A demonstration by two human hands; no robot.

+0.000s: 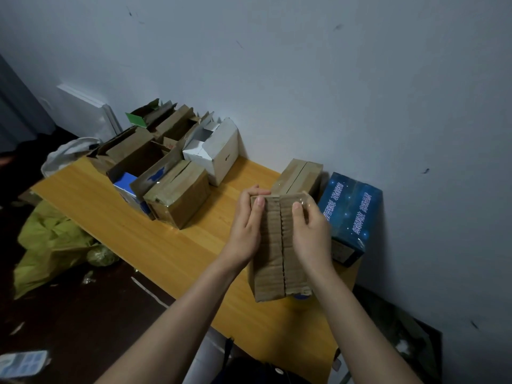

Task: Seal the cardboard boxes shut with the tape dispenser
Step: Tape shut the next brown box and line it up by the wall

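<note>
Pale grey wall [304, 79] with a few dark scuffs at the back, and a yellow-orange wooden desk [155, 245] pushed right up against it. Only one view, from the head looking down. Both hands are on a brown cardboard box [273, 261] at the near right part of the desk. The left hand [249, 225] grips its left side with fingers curled over the far corner and the thumb flat on top. The right hand [310, 231] wraps the right side, thumb also on top. The two top flaps are pushed together with a bare seam running down the middle, and there's some shiny clear tape at the far right corner. Can't tell if the box sits on the desk or is lifted a bit. Something small and blue [302, 296] pokes out under its near right corner, too hidden to say what. Just to the right stands a dark blue starry box [349, 214], and behind is a closed brown box [297, 176] by the wall. Over on the left there's a taped brown box [180, 198], a white box [219, 153] with its flaps up, and a bunch of open brown boxes [133, 153]. A yellow-green bag [50, 245] is on the floor to the left.
</note>
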